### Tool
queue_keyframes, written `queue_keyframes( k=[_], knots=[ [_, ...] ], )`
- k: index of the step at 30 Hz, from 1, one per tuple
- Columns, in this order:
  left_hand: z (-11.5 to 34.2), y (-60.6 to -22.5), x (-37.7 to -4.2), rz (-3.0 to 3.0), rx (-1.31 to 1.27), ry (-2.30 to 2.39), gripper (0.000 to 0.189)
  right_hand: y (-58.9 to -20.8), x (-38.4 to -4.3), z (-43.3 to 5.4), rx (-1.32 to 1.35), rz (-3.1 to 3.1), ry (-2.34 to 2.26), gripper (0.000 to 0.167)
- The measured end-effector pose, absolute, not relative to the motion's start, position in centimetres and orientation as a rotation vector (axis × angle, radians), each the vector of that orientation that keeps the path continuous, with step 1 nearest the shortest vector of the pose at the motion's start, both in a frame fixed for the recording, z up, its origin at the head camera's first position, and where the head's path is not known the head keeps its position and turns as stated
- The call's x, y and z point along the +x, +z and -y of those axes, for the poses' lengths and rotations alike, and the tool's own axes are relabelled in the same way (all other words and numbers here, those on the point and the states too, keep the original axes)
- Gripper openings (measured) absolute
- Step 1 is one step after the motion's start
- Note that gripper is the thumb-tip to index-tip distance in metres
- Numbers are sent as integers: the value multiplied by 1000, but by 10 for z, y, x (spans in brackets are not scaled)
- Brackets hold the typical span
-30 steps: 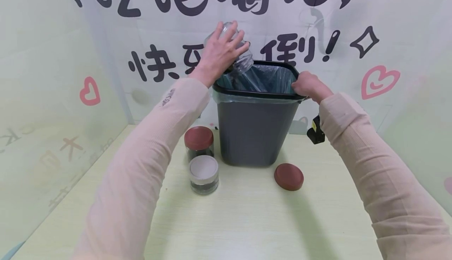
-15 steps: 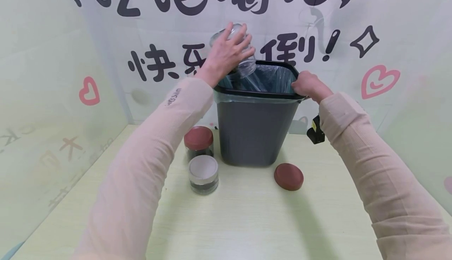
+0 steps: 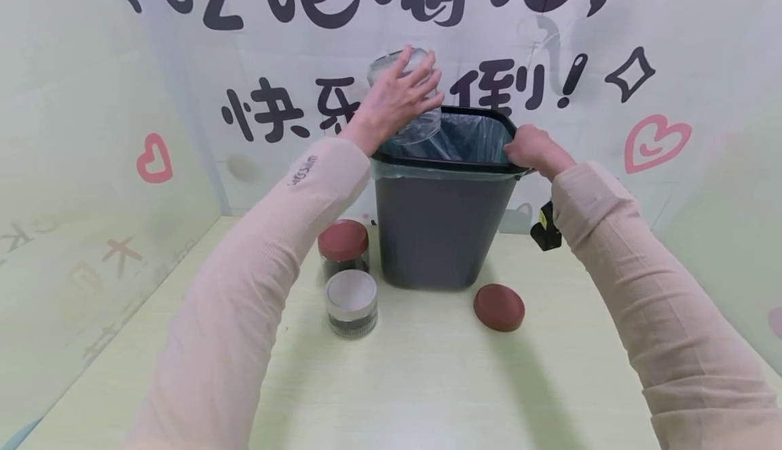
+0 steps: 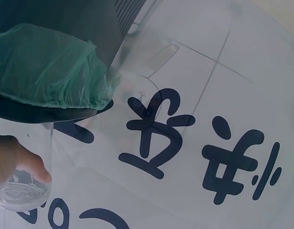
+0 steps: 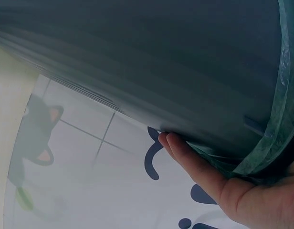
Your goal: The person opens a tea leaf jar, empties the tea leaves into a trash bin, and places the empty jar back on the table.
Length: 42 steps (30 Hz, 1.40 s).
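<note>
My left hand (image 3: 394, 100) grips a clear jar (image 3: 423, 128), tipped mouth-down over the left part of the trash bin's opening. In the left wrist view, a thumb (image 4: 32, 164) presses along the see-through wall of the jar. The grey trash bin (image 3: 441, 233) stands upright, and a green plastic liner (image 3: 470, 136) is folded over its black rim. At the bin's right corner my right hand (image 3: 535, 146) holds the rim; the right wrist view has its fingers (image 5: 194, 164) along the outside wall, beside the liner.
A red-lidded jar (image 3: 343, 239) with dark contents stands left of the bin. In front of it is a smaller white-lidded jar (image 3: 352, 294). A loose red lid (image 3: 499, 307) lies on the table (image 3: 427, 382) at right. Printed wall sheets (image 3: 293, 185) enclose the table.
The left hand has shifted slightly right and turned the jar more steeply mouth-down. Dark matter seen near the jar's mouth earlier no longer shows. The right hand keeps its hold on the rim.
</note>
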<state>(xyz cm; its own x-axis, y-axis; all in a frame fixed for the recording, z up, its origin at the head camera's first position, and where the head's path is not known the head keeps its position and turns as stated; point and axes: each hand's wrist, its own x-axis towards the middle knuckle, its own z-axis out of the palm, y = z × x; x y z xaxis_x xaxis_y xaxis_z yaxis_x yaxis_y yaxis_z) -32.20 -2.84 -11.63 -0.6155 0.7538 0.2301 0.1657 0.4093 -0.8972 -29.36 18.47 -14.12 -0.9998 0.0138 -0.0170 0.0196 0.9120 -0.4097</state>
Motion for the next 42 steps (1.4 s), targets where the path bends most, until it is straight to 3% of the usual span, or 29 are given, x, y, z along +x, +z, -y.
queue_keyframes(
  k=[13,31,42],
  knots=[
    [31,-114,-321,1821,-883,1391,95,-140,-293,-184,30,-3053,-646,18],
    [30,-110,-320,1705,-1119,1466,84,-142,-294,-184,55,-3054,-643,21],
    [28,-107,-319,1829,-1132,1363,81,-141,-293,-183,41,-3052,-622,26]
  ],
)
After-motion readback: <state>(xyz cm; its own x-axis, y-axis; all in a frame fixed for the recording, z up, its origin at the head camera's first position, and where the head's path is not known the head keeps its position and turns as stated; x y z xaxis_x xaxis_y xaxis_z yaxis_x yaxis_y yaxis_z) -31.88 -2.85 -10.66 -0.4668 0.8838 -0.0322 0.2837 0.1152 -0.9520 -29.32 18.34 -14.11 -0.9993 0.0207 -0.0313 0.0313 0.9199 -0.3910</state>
